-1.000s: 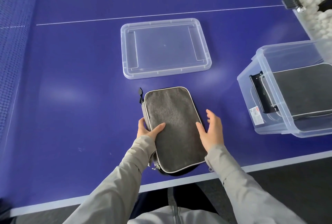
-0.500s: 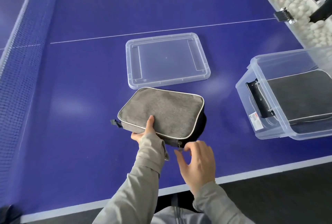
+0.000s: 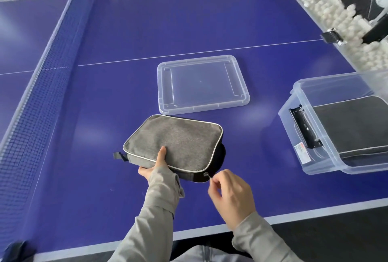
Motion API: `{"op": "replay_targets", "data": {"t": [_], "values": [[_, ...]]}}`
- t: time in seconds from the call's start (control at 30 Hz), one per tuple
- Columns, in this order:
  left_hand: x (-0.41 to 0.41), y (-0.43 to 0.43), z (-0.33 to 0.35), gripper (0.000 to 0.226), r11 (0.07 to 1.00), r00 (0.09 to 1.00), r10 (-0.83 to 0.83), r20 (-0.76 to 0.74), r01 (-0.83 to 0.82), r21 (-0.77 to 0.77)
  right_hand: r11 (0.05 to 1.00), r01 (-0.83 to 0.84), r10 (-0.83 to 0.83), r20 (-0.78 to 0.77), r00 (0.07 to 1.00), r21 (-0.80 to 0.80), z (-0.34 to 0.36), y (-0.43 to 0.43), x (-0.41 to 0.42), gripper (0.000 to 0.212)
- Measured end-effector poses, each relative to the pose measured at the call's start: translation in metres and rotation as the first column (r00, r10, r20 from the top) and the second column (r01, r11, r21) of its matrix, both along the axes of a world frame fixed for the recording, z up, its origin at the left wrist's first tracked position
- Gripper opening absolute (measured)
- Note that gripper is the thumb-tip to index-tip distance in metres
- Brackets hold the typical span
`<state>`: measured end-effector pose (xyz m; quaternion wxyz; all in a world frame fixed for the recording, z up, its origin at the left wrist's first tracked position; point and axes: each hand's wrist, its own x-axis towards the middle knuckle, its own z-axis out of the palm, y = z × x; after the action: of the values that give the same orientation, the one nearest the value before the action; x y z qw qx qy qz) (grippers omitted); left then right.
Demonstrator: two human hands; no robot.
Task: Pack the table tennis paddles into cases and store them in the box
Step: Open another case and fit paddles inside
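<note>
Head view: left hand (image 3: pixel 156 166) clamps the grey case (image 3: pixel 174 143) near the table's front edge, thumb on top; right hand (image 3: pixel 230 191) pinches the zipper pull (image 3: pixel 206 174). A hard tug could slide the case or snag the zip; clear box (image 3: pixel 298 119), one case inside, sits well right.

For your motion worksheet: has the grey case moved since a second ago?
Yes. The case has been turned from lengthwise to crosswise, its long side now facing the lid, which has stayed put.
</note>
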<state>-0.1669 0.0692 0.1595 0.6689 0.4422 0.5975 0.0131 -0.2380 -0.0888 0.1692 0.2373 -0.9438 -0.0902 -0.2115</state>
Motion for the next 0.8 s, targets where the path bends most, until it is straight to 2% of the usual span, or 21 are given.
{"op": "replay_targets", "data": {"t": [0.17,0.23,0.33,0.5,0.57,0.67,0.73,0.8], "values": [[-0.012,0.011,-0.003,0.078,0.998,0.999,-0.033,0.013,0.032,0.051,0.997,0.079,-0.079,-0.056,0.995,-0.012,0.001,-0.022,0.009,0.022],[-0.018,0.013,-0.005,0.074,0.995,0.996,-0.082,0.021,0.081,0.050,0.992,0.123,-0.121,-0.128,0.984,0.009,-0.001,-0.029,0.020,0.027],[-0.028,0.019,-0.008,0.063,0.989,0.987,-0.145,0.064,0.145,0.015,0.978,0.190,-0.168,-0.211,0.963,0.088,-0.004,-0.046,0.041,0.022],[-0.032,0.032,-0.005,0.058,0.970,0.954,-0.241,0.177,0.238,0.038,0.966,0.171,-0.099,-0.332,0.938,0.194,-0.009,-0.055,0.056,0.014],[-0.033,0.038,-0.002,0.053,0.960,0.933,-0.278,0.230,0.274,0.048,0.910,0.215,-0.045,-0.431,0.901,0.355,-0.011,-0.054,0.059,0.020],[-0.035,0.047,0.001,0.051,0.935,0.887,-0.352,0.299,0.349,0.065,0.745,0.321,0.072,-0.549,0.833,0.584,-0.007,-0.056,0.067,0.023],[-0.034,0.054,0.005,0.053,0.913,0.852,-0.401,0.336,0.401,0.075,0.666,0.348,0.168,-0.586,0.793,0.660,-0.004,-0.057,0.073,0.020],[-0.033,0.059,0.007,0.064,0.886,0.809,-0.453,0.373,0.454,0.091,0.659,0.327,0.236,-0.599,0.765,0.677,0.000,-0.055,0.080,0.021]]}}
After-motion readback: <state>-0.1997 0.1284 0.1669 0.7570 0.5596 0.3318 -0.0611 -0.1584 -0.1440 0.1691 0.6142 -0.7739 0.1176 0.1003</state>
